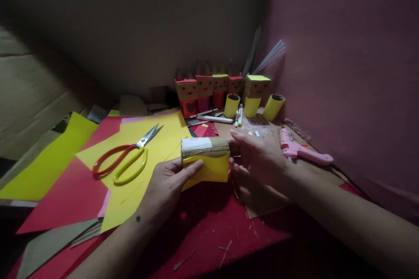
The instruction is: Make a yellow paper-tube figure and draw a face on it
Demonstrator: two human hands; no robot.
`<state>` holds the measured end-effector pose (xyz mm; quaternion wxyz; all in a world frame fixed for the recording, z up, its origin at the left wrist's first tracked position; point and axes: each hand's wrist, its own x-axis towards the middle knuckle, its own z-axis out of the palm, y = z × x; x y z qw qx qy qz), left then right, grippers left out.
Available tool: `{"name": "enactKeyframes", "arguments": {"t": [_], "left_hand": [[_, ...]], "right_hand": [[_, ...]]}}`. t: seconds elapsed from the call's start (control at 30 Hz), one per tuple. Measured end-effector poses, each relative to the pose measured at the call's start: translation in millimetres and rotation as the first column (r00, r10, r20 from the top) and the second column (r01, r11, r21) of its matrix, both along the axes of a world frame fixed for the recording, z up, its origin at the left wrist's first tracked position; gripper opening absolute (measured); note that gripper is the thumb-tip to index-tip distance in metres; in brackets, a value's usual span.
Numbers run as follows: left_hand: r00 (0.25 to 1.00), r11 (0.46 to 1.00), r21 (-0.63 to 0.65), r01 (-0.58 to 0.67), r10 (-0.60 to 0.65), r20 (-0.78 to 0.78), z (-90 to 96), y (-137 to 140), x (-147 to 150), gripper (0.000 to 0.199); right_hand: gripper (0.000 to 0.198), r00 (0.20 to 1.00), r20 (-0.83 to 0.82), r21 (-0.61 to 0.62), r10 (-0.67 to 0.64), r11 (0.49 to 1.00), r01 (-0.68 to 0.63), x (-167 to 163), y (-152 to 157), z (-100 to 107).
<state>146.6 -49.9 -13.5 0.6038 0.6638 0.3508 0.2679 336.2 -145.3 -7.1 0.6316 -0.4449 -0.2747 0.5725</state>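
Observation:
A cardboard tube [221, 144], with a white printed label on its upper side and yellow paper [212, 168] partly around it, is held level above the table. My left hand [168, 181] grips its left end, thumb pressed on the yellow paper. At the right end, my right hand [257, 152] has curled fingers against the tube's edge, its thumb raised; its fingertips are partly hidden. Scissors [142, 143] with one red and one yellow handle lie with blades apart on yellow sheets [163, 139], left of my hands.
Box-headed paper figures [187, 91] line the back, beside two yellow tubes [231, 105]. Markers [218, 119] lie before them. A pink glue gun [306, 150] rests at right near the wall, with glue sticks [271, 56] behind. Red sheets [70, 192] and cardboard [57, 244] lie left.

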Motion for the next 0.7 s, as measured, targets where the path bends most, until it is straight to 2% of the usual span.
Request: {"name": "enactKeyframes", "arguments": {"t": [0.17, 0.3, 0.47, 0.7], "left_hand": [[1.0, 1.0, 0.0, 0.009, -0.009, 0.007, -1.9, 2, 1, 0.045], [0.999, 0.999, -0.026, 0.036, -0.035, 0.014, -1.7, 2, 1, 0.046], [0.999, 0.999, -0.013, 0.04, -0.04, -0.017, -2.3, 3, 0, 0.047], [0.997, 0.998, -0.015, 0.062, -0.063, -0.048, -6.0, 7, -1, 0.049]], "right_hand": [[0.028, 0.997, 0.015, 0.118, 0.082, 0.99, -0.083, -5, -7, -7], [0.043, 0.988, -0.048, 0.162, 0.148, 0.977, -0.138, -8, -9, -7], [0.042, 0.998, 0.032, 0.151, 0.063, 0.986, -0.067, -8, -5, -12], [0.037, 1.0, 0.011, 0.105, 0.003, 0.994, -0.004, -8, -2, -14]]}}
